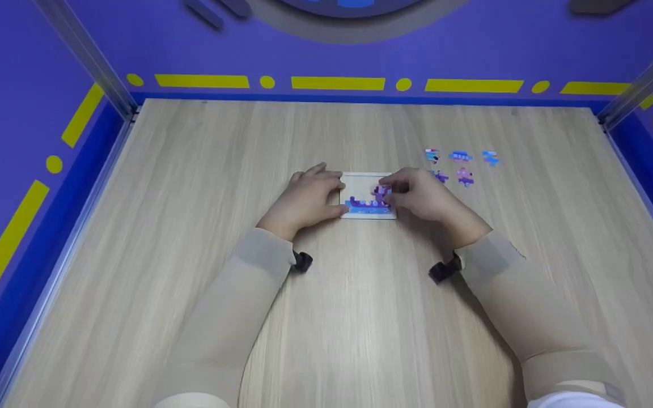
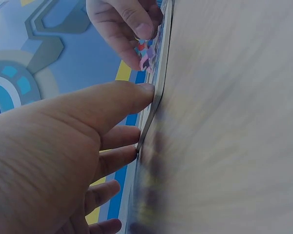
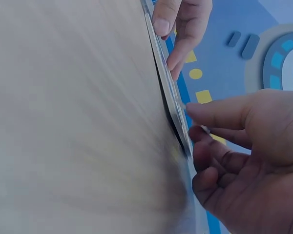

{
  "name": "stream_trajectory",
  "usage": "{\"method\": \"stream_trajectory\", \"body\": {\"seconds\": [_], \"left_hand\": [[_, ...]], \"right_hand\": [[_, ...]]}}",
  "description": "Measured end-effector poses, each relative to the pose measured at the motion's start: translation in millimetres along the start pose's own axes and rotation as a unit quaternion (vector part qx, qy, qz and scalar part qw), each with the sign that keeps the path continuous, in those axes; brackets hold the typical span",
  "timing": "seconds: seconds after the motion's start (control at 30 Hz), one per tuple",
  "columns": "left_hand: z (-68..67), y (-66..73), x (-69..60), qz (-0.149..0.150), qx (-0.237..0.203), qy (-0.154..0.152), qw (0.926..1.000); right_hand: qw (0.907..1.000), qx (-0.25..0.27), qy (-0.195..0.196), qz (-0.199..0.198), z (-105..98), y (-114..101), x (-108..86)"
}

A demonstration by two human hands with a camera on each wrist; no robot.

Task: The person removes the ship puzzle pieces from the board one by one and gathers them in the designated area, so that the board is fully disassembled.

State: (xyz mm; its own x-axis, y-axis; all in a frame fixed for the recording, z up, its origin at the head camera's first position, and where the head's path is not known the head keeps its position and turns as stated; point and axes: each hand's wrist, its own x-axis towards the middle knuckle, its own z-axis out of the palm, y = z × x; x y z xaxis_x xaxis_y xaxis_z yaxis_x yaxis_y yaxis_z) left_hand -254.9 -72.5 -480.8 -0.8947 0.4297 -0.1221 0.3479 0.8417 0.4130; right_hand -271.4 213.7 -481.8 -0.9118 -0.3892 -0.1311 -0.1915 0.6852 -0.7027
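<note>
A small white-edged puzzle tray (image 1: 357, 182) lies on the table, with blue and purple pieces (image 1: 366, 208) along its bottom. My left hand (image 1: 306, 198) rests at its left side, thumb and fingertips touching the edge, fingers fairly straight. At the tray's right side, my right hand (image 1: 425, 195) pinches a pink and purple puzzle piece (image 2: 146, 59) between thumb and fingers. That piece looks tilted in the left wrist view; in the right wrist view the right fingers mostly hide it. Whether it touches the neighbouring pieces I cannot tell.
Several loose puzzle pieces lie right of the tray, among them a pink one (image 1: 465, 176), a blue one (image 1: 490, 157) and a blue-purple one (image 1: 460, 156). One is partly covered by the right hand. A blue wall (image 1: 338, 59) with yellow marks bounds the wooden table (image 1: 349, 317).
</note>
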Motion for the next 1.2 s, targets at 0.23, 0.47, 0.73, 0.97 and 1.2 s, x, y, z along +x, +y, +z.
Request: {"method": "stream_trajectory", "body": {"seconds": [0.23, 0.47, 0.73, 0.97, 1.2], "left_hand": [[0.2, -0.6, 0.4, 0.001, -0.001, -0.001, 1.0], [0.4, -0.9, 0.5, -0.004, -0.002, -0.002, 1.0], [1.0, -0.7, 0.5, 0.001, -0.002, 0.003, 1.0], [0.5, 0.1, 0.3, 0.002, -0.003, 0.001, 1.0], [0.3, -0.7, -0.5, 0.0, -0.007, 0.002, 1.0]], "right_hand": [[0.9975, 0.066, 0.01, 0.023, -8, 4, -1.0], [0.9923, 0.114, -0.004, 0.049, -23, 11, -2.1], [0.9786, 0.177, -0.005, 0.105, -44, 31, -3.1], [0.9609, 0.251, 0.036, 0.112, -68, 55, -6.8], [0.9472, 0.293, 0.057, 0.118, -86, 73, -11.9]]}}
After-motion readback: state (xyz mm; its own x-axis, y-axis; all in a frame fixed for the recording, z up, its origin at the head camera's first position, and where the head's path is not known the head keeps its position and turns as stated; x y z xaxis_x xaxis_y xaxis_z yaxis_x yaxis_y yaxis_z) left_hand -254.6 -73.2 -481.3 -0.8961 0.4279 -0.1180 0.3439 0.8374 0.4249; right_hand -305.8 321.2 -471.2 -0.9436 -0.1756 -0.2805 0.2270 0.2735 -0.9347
